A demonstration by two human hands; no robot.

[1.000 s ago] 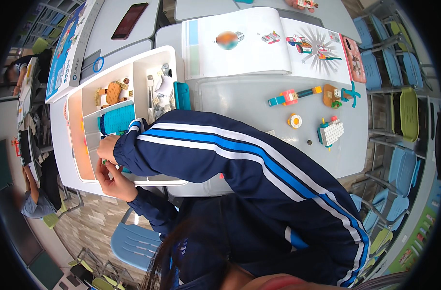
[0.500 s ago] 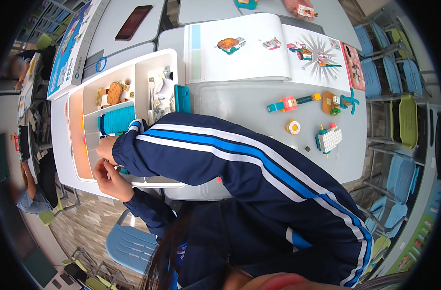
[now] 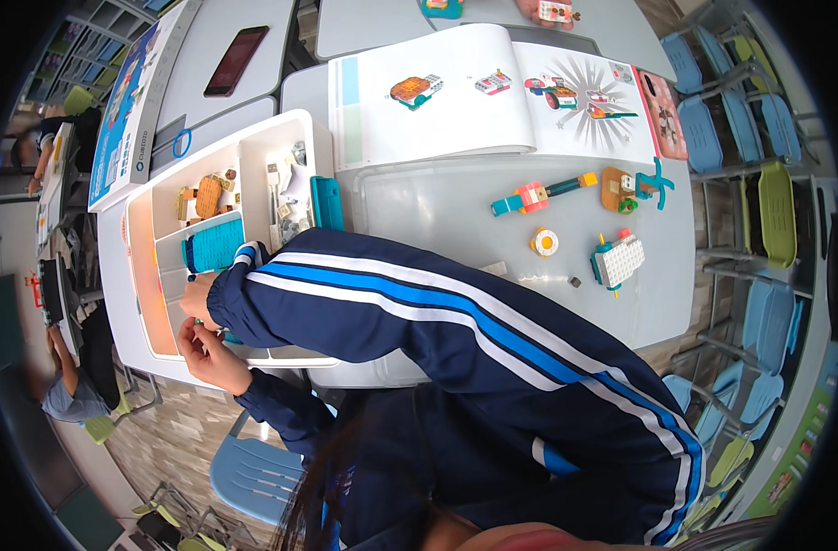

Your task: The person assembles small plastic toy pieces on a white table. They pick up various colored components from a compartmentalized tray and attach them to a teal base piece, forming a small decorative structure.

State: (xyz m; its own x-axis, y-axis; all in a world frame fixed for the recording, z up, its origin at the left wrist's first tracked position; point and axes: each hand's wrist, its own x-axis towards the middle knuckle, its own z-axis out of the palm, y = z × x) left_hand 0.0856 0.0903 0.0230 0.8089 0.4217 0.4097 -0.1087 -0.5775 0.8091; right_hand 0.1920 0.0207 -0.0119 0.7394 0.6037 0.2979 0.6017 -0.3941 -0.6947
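My right arm reaches across my body to the left, and my right hand [image 3: 197, 298] is down in the white divided box [image 3: 320, 138]; its fingers are mostly hidden. Just below it, at the box's near edge, my left hand [image 3: 215, 360] is closed in a pinch; whatever sits between its fingertips is too small to make out. Next to my right hand lie teal building bricks [image 3: 213, 246] in one compartment. Brown and tan bricks [image 3: 208, 195] fill the compartment beyond, and grey and white pieces [image 3: 292, 188] lie in the one to the right.
An open instruction booklet [image 3: 437, 129] lies behind a clear plastic tray [image 3: 419, 197]. On the right are a long brick assembly [image 3: 536, 196], a brown-and-teal assembly [image 3: 621, 188], a white-topped block [image 3: 618, 261] and a yellow-white ring [image 3: 545, 241]. A phone [image 3: 237, 61] lies back left. Another person's hand [image 3: 540, 11] holds bricks.
The view has shifted a little, so the table things sit slightly further left. Both hands stay at the box's near left, my left hand still pinching.
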